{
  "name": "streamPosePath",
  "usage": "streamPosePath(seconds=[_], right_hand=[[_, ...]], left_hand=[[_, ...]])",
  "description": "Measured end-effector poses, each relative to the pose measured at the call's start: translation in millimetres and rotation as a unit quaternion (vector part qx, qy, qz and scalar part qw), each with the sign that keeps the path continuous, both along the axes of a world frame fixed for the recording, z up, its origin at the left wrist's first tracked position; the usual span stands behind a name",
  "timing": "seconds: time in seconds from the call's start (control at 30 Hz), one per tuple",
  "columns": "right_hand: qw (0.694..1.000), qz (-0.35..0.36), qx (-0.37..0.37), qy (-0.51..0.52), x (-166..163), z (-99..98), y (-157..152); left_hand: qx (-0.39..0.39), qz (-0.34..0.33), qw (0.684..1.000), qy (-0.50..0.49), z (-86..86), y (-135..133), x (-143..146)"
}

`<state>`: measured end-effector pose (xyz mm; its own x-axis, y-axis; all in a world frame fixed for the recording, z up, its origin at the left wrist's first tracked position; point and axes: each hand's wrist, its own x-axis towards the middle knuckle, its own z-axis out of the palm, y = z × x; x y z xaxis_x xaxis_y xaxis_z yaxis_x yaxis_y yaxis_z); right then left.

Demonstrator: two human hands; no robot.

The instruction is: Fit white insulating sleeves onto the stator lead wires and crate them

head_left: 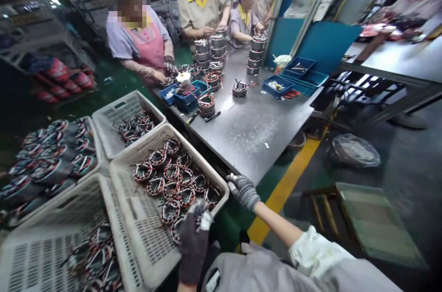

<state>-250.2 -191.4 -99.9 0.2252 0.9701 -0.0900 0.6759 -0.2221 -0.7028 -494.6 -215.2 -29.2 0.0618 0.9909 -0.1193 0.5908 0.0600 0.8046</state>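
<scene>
A white plastic crate (138,218) in front of me holds several copper-wound stators (172,177) with red and white wires. My left hand (193,241), in a dark grey glove, reaches over the crate's near corner. Its fingers are curled round a stator (179,230) at the edge of the pile. My right hand (243,190), in a grey glove, is closed on the crate's right corner rim, where the crate meets the grey metal table (252,131).
Two more white crates (113,117) (41,246) and a heap of stators (51,158) lie to the left. On the table are stacked stators (207,52) and blue trays (276,84), with three people working at its far end. A wooden stool (362,218) stands right of the yellow floor line (290,177).
</scene>
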Motion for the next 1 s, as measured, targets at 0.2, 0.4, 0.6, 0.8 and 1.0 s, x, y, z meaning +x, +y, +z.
streamPosePath(seconds=[0.2, 0.4, 0.6, 0.8, 1.0], right_hand=[[0.991, 0.082, -0.010, -0.102, 101.4, -34.7, 15.3], [0.977, 0.155, 0.009, -0.146, 212.2, -77.0, 15.2], [0.973, 0.124, -0.044, -0.192, 313.2, -70.6, 71.5], [0.960, 0.029, -0.098, -0.260, 379.6, -23.4, 203.1], [0.956, 0.137, -0.040, -0.256, 413.7, -0.6, 350.5]], left_hand=[[0.011, -0.090, 0.995, 0.034, 10.9, 17.2, 86.0], [-0.084, -0.074, 0.990, 0.090, -6.9, 34.4, 130.3], [-0.169, -0.132, 0.973, 0.085, -25.1, 31.8, 187.8], [-0.237, -0.075, 0.955, 0.160, -30.6, 29.1, 215.3], [-0.268, 0.041, 0.948, 0.165, -26.9, 24.0, 272.5]])
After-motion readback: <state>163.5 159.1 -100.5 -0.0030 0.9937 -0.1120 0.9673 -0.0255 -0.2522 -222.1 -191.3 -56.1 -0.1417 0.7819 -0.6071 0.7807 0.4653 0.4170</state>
